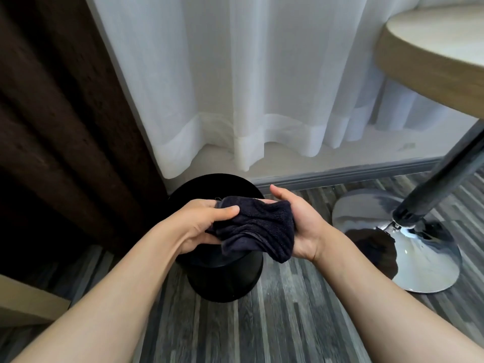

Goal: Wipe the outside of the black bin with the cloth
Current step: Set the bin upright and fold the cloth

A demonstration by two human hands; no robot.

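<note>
Black bin (222, 279) stands on floor beside chrome stool base (408, 247); above it, left hand (201, 224) and right hand (301, 224) both clutch bunched dark cloth (259, 226), apparently clear of bin.

Occlusions and crops
Round black plastic bin (225, 279): opening mostly hidden behind dark crumpled terry cloth (259, 226); round wooden tabletop (429, 64) cropped at 2 o'clock.

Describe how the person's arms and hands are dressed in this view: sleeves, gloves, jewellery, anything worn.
Both forearms are bare for as far as the view shows them; no sleeve or cuff reaches into the picture. The left hand and right hand are ungloved. No watch, bracelet or ring shows on the visible wrists and fingers. The nails that show are short and unpainted.
</note>
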